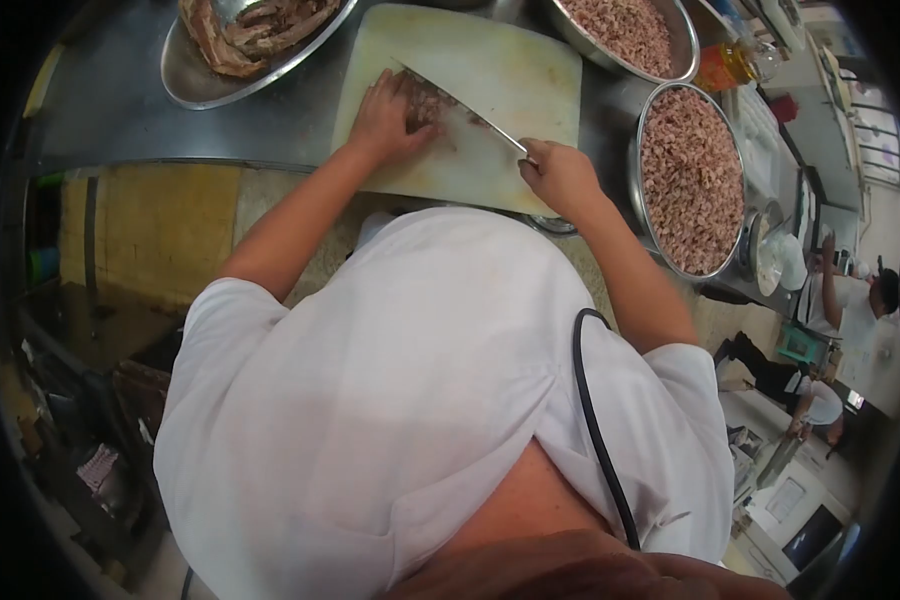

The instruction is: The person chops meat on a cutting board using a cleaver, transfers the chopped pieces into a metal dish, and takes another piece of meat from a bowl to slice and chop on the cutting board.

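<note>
A whitish cutting board [510,75] lies on the steel counter in front of me. My right hand [565,180] is wrapped round the handle of a kitchen knife [470,115]. Its long blade runs up and left across the board, its tip near my left hand [388,120]. That hand rests on the board, fingers and thumb around a small pile of brownish meat [430,108], holding it beside the blade. Part of the pile is hidden by the hand and the knife. Small scraps lie by the thumb.
At upper left a metal bowl [195,90] holds larger pieces of meat [260,30]. Two steel bowls of chopped meat [692,180] stand to the right, near a bottle of yellow-orange liquid [725,66]. Two other people [850,300] are farther off at right.
</note>
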{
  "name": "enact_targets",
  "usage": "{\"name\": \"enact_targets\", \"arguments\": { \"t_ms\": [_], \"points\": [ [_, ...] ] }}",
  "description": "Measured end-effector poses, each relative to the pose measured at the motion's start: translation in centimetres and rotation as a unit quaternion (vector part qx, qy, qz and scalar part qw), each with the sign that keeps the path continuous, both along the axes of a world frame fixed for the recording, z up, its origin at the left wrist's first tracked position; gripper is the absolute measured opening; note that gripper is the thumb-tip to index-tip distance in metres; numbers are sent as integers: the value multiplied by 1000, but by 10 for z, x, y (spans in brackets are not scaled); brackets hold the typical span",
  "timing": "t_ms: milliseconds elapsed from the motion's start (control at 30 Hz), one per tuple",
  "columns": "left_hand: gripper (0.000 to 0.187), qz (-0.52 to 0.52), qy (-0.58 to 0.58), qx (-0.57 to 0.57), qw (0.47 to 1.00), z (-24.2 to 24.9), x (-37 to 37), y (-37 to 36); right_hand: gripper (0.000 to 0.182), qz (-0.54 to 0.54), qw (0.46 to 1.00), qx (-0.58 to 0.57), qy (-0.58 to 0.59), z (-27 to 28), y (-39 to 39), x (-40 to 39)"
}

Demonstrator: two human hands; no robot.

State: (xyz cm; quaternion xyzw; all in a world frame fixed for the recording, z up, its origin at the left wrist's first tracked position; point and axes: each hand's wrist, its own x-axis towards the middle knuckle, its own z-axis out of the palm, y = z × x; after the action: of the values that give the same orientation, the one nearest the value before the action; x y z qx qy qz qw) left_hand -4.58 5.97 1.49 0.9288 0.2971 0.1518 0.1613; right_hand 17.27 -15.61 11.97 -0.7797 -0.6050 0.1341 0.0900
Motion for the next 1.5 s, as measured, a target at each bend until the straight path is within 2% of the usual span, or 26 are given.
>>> {"name": "enact_targets", "arguments": {
  "t_ms": [67,100,133,167,200,233,267,333,367,433,467,633,700,733,900,1033,1200,1333,1500],
  "points": [
    [95,-33,-68,-21,997,8,-11,-11,28,1,999,-6,49,6,-16,-1],
    [95,-33,-65,-28,997,7,-14,-12,26,-58,988,-28,137,9,-26,4],
    [96,-44,-88,5,995,5,-19,-12,25,-117,967,-49,223,11,-36,10],
    [98,-55,-111,39,992,3,-23,-11,25,-118,966,-56,224,9,-47,18],
    [98,-39,-100,52,993,5,-24,-9,23,-203,913,-71,346,4,-61,28],
    [98,-39,-98,46,993,-2,-22,-8,22,-284,838,-84,457,-2,-75,35],
    [98,-11,-109,47,993,-7,-18,-4,22,-286,838,-87,457,-7,-89,40],
    [99,18,-118,46,992,-9,-12,-3,24,-374,759,-56,530,-20,-114,42],
    [98,32,-93,43,994,-7,-7,-4,24,-376,759,-59,529,-27,-122,37],
    [98,46,-67,38,996,-6,0,-5,22,-443,712,-54,541,-41,-131,21],
    [97,40,-78,33,996,-7,4,-3,21,-437,701,-46,562,-50,-132,13],
    [92,17,-67,40,997,-6,14,-3,23,-422,700,-19,575,-45,-99,-20],
    [89,3,-30,47,998,-4,13,-3,20,-399,734,-60,546,-40,-81,-30],
    [89,2,-30,47,998,-5,12,-4,20,-400,734,-60,546,-40,-72,-35],
    [89,-39,-55,49,997,-7,7,-2,19,-373,757,-76,531,-41,-32,-53],
    [94,-36,-112,31,993,-6,3,-7,18,-359,748,-82,552,-35,-5,-66],
    [101,21,-138,28,990,1,2,-22,18,-308,774,-105,544,-32,23,-82],
    [97,55,-167,54,983,-1,4,-26,20,-283,759,-106,577,-43,46,-96],
    [73,152,-251,123,948,-11,3,-18,21,-199,781,-136,575,-35,66,-109]
  ]
}}
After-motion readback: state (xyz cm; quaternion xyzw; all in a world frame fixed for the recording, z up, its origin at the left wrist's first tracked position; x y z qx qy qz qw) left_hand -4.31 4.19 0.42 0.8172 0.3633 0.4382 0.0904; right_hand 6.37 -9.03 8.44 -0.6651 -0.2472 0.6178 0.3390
